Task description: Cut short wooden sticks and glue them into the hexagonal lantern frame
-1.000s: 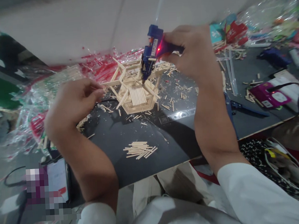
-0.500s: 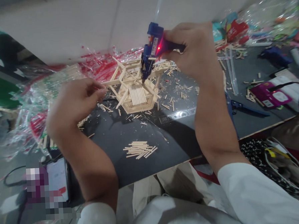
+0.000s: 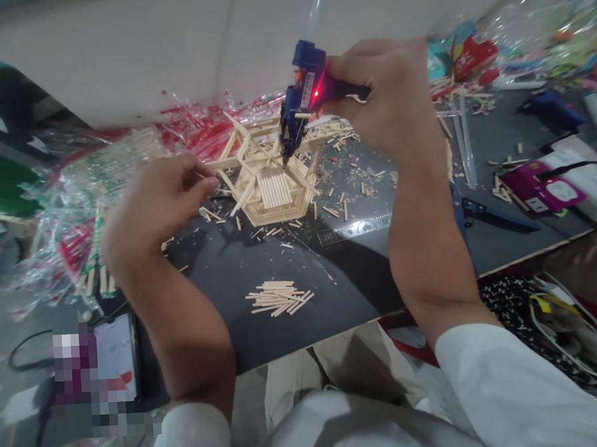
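Observation:
My right hand (image 3: 386, 92) is wrapped around the handle of a blue hot glue gun (image 3: 304, 93). A red light glows on the gun's side, and a clear glue stick (image 3: 317, 6) rises from its back. Its nozzle points down at a six-sided model of thin wooden sticks (image 3: 300, 213), beside a small flat panel of sticks (image 3: 275, 188) on it. Whether the tip touches the wood cannot be told. At the model's left arm, my left hand (image 3: 157, 201) has thumb and fingers drawn together in a pinch; what lies between them is hidden.
A loose pile of short sticks (image 3: 280, 298) lies near the front edge. Stick scraps and a metal ruler (image 3: 363, 228) are around the model. To the right are blue-handled pliers (image 3: 501, 214) and a purple box with a cable (image 3: 544, 187). Plastic wrappers (image 3: 203, 132) crowd the back.
My left hand has shifted slightly right, closer in along the model's left arm. The glue gun has barely moved, and the model stays in place.

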